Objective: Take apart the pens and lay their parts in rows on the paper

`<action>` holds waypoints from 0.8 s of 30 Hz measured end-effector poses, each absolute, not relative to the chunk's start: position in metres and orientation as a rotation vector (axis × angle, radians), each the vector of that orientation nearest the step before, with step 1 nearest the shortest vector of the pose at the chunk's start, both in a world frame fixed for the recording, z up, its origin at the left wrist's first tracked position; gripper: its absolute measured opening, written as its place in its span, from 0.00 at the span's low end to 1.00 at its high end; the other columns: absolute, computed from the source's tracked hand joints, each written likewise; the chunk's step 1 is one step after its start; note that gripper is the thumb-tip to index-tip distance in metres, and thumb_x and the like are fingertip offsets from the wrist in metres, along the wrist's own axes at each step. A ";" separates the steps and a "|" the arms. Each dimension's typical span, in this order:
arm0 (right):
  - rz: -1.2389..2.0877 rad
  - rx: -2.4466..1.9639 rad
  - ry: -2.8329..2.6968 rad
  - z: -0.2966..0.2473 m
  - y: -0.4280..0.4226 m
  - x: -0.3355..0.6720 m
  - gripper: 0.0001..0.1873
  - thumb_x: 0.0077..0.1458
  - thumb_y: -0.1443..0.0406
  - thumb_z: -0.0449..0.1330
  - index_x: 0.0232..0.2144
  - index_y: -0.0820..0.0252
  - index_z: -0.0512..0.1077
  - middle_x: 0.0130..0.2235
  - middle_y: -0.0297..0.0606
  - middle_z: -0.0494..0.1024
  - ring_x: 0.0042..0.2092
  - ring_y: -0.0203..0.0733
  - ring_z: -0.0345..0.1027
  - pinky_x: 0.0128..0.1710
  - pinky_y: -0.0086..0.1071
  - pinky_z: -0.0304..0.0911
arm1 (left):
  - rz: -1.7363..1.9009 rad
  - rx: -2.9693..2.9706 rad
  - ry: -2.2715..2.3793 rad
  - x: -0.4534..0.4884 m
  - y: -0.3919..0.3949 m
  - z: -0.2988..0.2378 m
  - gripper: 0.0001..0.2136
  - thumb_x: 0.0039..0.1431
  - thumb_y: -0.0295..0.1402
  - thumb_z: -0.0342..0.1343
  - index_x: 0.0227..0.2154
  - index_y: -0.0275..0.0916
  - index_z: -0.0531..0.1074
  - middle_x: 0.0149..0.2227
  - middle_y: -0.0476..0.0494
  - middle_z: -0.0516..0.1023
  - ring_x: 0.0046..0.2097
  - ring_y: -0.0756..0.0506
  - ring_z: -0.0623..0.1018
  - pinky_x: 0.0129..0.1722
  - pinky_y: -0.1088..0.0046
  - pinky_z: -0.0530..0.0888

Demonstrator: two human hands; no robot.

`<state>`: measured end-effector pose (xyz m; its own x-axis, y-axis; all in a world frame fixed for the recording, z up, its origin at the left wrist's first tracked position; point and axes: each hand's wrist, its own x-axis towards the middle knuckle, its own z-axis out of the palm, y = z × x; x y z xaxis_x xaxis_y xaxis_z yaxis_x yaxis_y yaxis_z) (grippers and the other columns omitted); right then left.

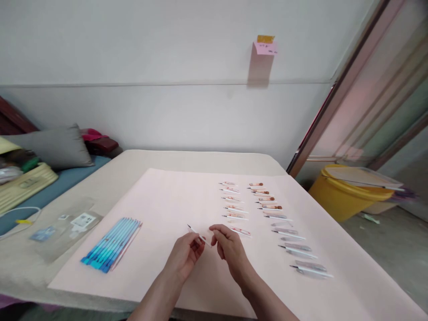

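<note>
Left hand [183, 255]: grasping a slim white refill [202, 239], dark tip pointing far-left, above the pale sheet [167, 196]. Right hand [230, 249]: fingers curled, just right of the refill; cannot tell whether anything is pinched. Blue pens [112, 245] side by side, left. Refills and pen barrels in two columns, right.

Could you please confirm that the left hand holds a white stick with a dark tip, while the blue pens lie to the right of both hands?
Not quite: the head view shows the blue pens lying to the left of both the left hand and the right hand, not to the right. The left hand does hold a white stick with a dark tip.
</note>
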<state>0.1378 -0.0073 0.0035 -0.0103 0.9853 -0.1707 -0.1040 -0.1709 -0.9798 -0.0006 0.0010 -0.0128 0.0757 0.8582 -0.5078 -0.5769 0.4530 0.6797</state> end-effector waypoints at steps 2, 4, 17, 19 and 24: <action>1.444 -1.198 -0.934 0.002 -0.006 0.138 0.14 0.47 0.58 0.56 0.35 0.61 0.71 0.23 0.30 0.70 0.16 0.26 0.48 0.16 0.26 0.40 | 1.075 0.346 1.018 0.001 -0.001 -0.013 0.02 0.45 0.23 0.56 0.21 0.32 0.70 0.25 0.42 0.74 0.26 0.53 0.72 0.27 0.78 0.72; 1.513 -1.134 -0.819 -0.001 -0.005 0.137 0.15 0.46 0.58 0.58 0.35 0.61 0.71 0.24 0.31 0.71 0.18 0.27 0.52 0.17 0.26 0.43 | 1.048 0.359 1.008 0.004 -0.003 -0.013 0.01 0.45 0.23 0.56 0.22 0.32 0.70 0.24 0.44 0.73 0.26 0.53 0.71 0.28 0.78 0.72; 1.568 -1.116 -0.564 -0.015 -0.002 0.127 0.18 0.40 0.59 0.64 0.35 0.63 0.72 0.28 0.38 0.75 0.31 0.38 0.67 0.33 0.31 0.61 | 1.056 0.415 1.010 0.008 -0.003 -0.020 0.04 0.45 0.24 0.58 0.21 0.35 0.68 0.21 0.48 0.69 0.24 0.53 0.70 0.26 0.77 0.69; 1.561 -1.123 -0.589 -0.015 -0.001 0.127 0.17 0.41 0.59 0.63 0.34 0.63 0.72 0.28 0.38 0.76 0.31 0.39 0.67 0.34 0.32 0.61 | 1.048 0.421 1.011 0.009 -0.004 -0.018 0.04 0.45 0.25 0.58 0.22 0.35 0.68 0.21 0.48 0.70 0.25 0.53 0.70 0.27 0.77 0.69; 1.557 -1.165 -0.715 -0.018 -0.001 0.125 0.15 0.42 0.58 0.60 0.30 0.63 0.73 0.26 0.36 0.75 0.29 0.39 0.66 0.29 0.31 0.59 | 0.944 0.439 1.025 0.017 -0.012 -0.011 0.04 0.45 0.27 0.59 0.27 0.34 0.70 0.25 0.46 0.73 0.27 0.52 0.71 0.29 0.76 0.69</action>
